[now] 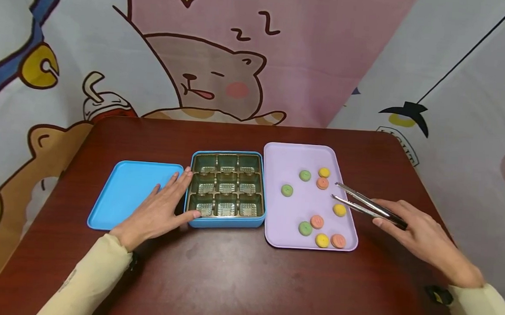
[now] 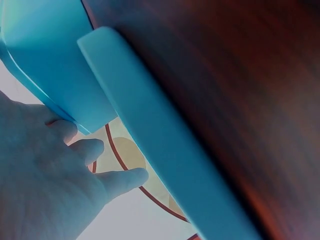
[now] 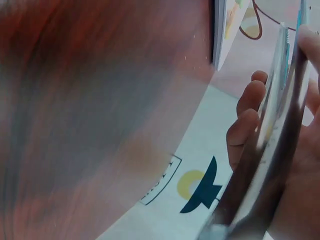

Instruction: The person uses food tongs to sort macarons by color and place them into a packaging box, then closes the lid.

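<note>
My left hand (image 1: 159,212) rests at the left side of a blue box (image 1: 227,222), fingers straight along its rim, thumb at the near corner. Inside the box sits a gold tray insert (image 1: 227,174) divided into several square compartments with nothing in them. A pair of metal tongs (image 1: 363,199) is gripped in my right hand (image 1: 420,235), their tips spread and holding nothing. The tips hover over the right side of a lilac tray (image 1: 278,163). On it lie small macaron-like rounds: three green (image 1: 287,190), three yellow (image 1: 339,209), three pink (image 1: 316,222). The right wrist view shows fingers around the tongs (image 3: 272,145).
A blue lid (image 1: 126,193) lies on the brown table (image 1: 224,279), left of the box and partly under my left forearm and hand in the head view. The lilac tray stands right beside the box. A cartoon-printed curtain (image 1: 326,52) hangs behind the table's far edge.
</note>
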Available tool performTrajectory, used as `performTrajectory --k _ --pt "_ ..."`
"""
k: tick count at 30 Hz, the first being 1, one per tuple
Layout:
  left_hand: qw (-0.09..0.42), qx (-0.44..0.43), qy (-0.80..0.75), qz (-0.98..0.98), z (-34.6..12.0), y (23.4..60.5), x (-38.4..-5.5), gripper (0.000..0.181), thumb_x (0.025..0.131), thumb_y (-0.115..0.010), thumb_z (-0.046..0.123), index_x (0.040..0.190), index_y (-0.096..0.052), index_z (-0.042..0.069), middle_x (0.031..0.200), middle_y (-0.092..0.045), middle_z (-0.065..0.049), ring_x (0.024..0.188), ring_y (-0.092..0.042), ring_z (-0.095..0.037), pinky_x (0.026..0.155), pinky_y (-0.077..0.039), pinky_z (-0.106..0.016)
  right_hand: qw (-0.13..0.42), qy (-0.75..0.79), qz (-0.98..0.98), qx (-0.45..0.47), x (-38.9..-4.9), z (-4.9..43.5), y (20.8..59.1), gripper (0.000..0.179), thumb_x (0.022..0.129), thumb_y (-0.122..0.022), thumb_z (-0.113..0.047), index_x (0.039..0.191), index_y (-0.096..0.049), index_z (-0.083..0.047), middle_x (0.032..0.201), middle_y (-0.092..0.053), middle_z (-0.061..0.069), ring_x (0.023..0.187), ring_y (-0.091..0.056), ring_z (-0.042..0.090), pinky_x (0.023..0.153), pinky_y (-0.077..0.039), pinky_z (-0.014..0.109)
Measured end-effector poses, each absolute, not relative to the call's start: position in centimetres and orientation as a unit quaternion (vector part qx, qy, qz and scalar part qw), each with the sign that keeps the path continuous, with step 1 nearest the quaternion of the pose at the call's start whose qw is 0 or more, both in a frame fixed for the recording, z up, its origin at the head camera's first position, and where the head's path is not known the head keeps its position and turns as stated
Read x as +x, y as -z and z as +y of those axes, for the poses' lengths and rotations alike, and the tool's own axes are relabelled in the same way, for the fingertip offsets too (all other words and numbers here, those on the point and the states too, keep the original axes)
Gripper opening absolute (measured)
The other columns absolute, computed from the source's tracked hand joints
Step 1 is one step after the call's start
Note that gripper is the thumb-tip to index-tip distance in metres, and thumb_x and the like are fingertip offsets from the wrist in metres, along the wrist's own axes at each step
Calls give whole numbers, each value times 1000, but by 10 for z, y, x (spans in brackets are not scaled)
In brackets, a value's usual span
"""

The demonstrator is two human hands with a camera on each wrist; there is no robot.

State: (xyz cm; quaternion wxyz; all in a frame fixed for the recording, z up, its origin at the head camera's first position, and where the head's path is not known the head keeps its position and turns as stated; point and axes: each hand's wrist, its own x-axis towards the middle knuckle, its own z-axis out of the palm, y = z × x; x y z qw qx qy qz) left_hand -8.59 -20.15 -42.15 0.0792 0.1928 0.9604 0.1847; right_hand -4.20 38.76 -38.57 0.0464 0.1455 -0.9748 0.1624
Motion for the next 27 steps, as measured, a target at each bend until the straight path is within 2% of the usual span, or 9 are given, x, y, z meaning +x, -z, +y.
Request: performTrajectory --k 5,9,13,19,23,27 --pt "82 192 -186 960 -202 421 -86 104 96 -59 66 168 -5 13 175 -2 -5 159 -6 -36 118 -13 -72 33 -166 -976 136 -38 378 387 51 89 -84 -32 133 -66 -12 104 -67 2 81 -55 16 61 -44 27" --pt "84 193 -187 960 -201 420 -86 105 96 -60 66 168 -5 12 175 -2 -5 159 -6 -35 118 -13 -73 18 -172 -976 130 -33 370 387 47 86 -87 -33 123 -69 -11 98 -67 1 76 -55 15 60 -46 27" --pt "87 192 -188 959 -201 420 -86 105 96 -59 66 168 -5 13 174 -2 -5 159 -6 -35 118 -13 -72 13 -159 -976 148 -29 362 385 44 82 -90 -31 118 -70 -15 93 -65 -4 74 -54 11 59 -47 26" --pt "88 191 -185 960 -201 420 -86 104 96 -59 67 168 -4 14 175 -2 -5 159 -6 -35 118 -14 -72 28 -121 -971 206 -26 356 383 48 79 -91 -36 122 -72 -26 101 -69 -7 77 -58 7 60 -54 30" --pt "88 190 -184 960 -201 419 -86 104 96 -58 67 168 -4 14 175 -3 -7 159 -7 -36 117 -15 -73 43 -90 -967 235 -27 353 382 50 78 -91 -42 123 -75 -26 101 -69 -8 74 -58 5 54 -49 24" --pt "88 190 -187 960 -201 419 -86 105 96 -59 67 168 -4 14 175 -1 -5 159 -7 -36 117 -15 -73 50 -70 -964 251 -28 351 382 51 77 -91 -42 123 -77 -24 97 -69 -7 71 -58 7 50 -41 20"
